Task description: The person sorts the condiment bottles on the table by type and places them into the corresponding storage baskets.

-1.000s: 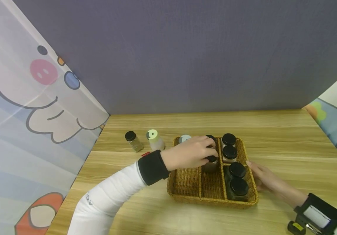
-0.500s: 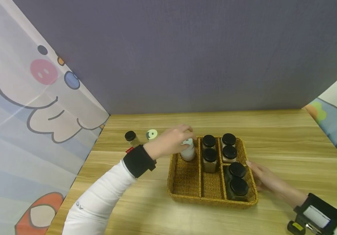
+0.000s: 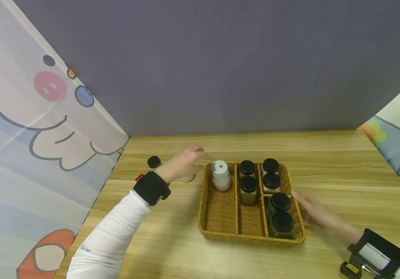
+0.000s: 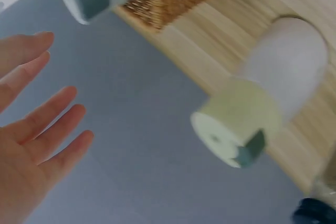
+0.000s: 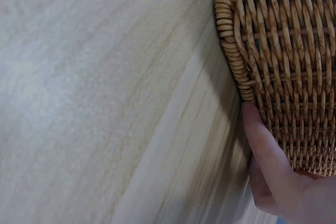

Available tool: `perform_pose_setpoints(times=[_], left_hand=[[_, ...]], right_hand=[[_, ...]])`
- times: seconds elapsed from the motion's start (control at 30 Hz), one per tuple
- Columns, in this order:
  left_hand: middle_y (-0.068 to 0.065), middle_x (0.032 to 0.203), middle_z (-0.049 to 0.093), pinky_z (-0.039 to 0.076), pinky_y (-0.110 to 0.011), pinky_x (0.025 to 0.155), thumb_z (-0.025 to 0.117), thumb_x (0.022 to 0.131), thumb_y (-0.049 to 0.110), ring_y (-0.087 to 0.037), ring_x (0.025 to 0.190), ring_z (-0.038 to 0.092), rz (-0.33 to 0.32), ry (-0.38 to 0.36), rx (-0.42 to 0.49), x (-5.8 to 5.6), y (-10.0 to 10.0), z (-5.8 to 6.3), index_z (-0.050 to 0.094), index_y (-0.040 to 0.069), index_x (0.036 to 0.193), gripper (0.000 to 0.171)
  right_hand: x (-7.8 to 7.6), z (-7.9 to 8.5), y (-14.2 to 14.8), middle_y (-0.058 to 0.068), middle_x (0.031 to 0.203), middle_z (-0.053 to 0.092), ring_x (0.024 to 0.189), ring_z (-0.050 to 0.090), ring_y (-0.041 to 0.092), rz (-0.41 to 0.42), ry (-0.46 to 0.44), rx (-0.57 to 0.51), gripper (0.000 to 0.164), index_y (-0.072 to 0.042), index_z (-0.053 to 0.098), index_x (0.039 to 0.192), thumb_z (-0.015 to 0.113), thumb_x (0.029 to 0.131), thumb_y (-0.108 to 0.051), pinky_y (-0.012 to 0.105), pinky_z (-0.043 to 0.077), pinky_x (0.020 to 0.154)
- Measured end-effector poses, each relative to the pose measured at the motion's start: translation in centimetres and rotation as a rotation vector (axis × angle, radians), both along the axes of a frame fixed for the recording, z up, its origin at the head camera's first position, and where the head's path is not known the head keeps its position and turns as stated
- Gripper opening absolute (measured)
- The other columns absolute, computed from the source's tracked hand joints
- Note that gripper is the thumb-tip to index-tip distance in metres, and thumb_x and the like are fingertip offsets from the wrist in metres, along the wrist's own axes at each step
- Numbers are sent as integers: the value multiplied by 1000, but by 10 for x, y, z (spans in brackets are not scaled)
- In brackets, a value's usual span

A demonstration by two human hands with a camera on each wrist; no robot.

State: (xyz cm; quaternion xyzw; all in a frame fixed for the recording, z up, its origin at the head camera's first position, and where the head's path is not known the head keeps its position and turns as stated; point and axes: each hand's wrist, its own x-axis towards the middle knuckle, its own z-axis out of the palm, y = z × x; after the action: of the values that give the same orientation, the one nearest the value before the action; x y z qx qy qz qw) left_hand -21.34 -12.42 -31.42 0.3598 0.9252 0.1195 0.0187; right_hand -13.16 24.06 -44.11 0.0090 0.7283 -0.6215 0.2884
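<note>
My left hand (image 3: 182,164) is over the table just left of the basket, its fingers spread and holding nothing. In the left wrist view, a white shaker with a pale yellow lid (image 4: 236,119) stands apart from those fingers; the hand hides most of it in the head view. A white shaker with a pale blue lid (image 3: 221,176) stands in the back of the left compartment of the woven basket (image 3: 252,240). My right hand (image 3: 311,209) touches the basket's right side, one extended finger (image 5: 268,148) against its rim.
Two black-lidded jars (image 3: 248,190) stand in the basket's middle compartment. Several more black-lidded jars (image 3: 283,223) fill the right compartments. A slim black-capped jar (image 3: 154,162) stands on the table (image 3: 172,248) left of my left hand. A grey panel (image 3: 220,69) rises behind.
My left hand has left the black-lidded jars in the middle compartment and moved left, past the blue-lidded shaker, out of the basket. My right hand has stayed at the basket's side.
</note>
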Motion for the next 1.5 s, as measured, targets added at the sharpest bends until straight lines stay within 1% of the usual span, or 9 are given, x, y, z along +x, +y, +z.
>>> perform_pose_setpoints(times=[0.17,0.23,0.33,0.47,0.7,0.9,0.97,1.23,1.5], left_hand=[[-13,104,55,48,-31,82,65,77,3,-24,95,55,26,-34,21,-10,-13,-9,60,2,109,33],[-14,104,55,48,-31,83,65,77,4,-26,96,55,37,-34,18,-14,-18,-12,60,2,109,32],[-14,107,55,47,-33,85,64,77,5,-28,99,54,67,-38,5,-18,-25,-16,60,2,110,33],[-14,110,54,47,-35,86,64,79,7,-29,101,53,112,-61,-6,-20,-33,-20,59,2,111,33],[-15,116,50,47,-36,85,62,81,9,-29,103,51,202,-136,-18,-22,-43,-25,57,6,115,34],[-14,119,48,46,-36,86,61,82,10,-28,106,49,254,-192,-4,-23,-49,-28,55,5,117,36],[-15,119,48,46,-36,86,61,82,10,-28,106,49,263,-198,1,-23,-51,-29,55,4,118,36],[-16,115,46,47,-36,81,61,83,8,-29,102,49,275,-207,-25,-26,-55,-37,56,5,116,34],[-23,128,39,44,-42,89,59,83,4,-37,116,41,281,-240,-6,-27,-56,-44,53,1,118,36]], right_hand=[[1,1,-1,38,135,8,116,35,47,0,-2,-4,73,8,-2,138,27,95,-44,47,50,78],[1,1,-1,39,135,9,115,37,46,-1,-2,-8,72,7,-3,138,27,95,-43,47,50,78],[1,2,-1,39,134,14,111,44,40,-1,-3,-11,73,7,-2,138,27,95,-43,47,50,78],[1,2,0,40,133,17,107,48,35,1,0,-14,72,7,-2,138,28,95,-43,46,50,78],[1,2,-1,39,136,9,115,37,46,-11,-1,23,74,8,-2,138,28,95,-44,46,50,77],[1,1,-1,40,132,19,106,50,35,-6,2,2,73,7,-1,138,28,95,-43,46,50,77],[1,1,0,39,133,19,106,50,34,-8,-1,0,73,7,-1,138,28,95,-44,46,50,77],[1,1,-1,38,135,12,112,43,43,-16,4,19,74,8,-1,138,29,95,-44,45,51,75],[2,2,-2,37,137,3,117,34,48,-22,-1,32,75,9,-1,137,30,94,-44,45,51,76]])
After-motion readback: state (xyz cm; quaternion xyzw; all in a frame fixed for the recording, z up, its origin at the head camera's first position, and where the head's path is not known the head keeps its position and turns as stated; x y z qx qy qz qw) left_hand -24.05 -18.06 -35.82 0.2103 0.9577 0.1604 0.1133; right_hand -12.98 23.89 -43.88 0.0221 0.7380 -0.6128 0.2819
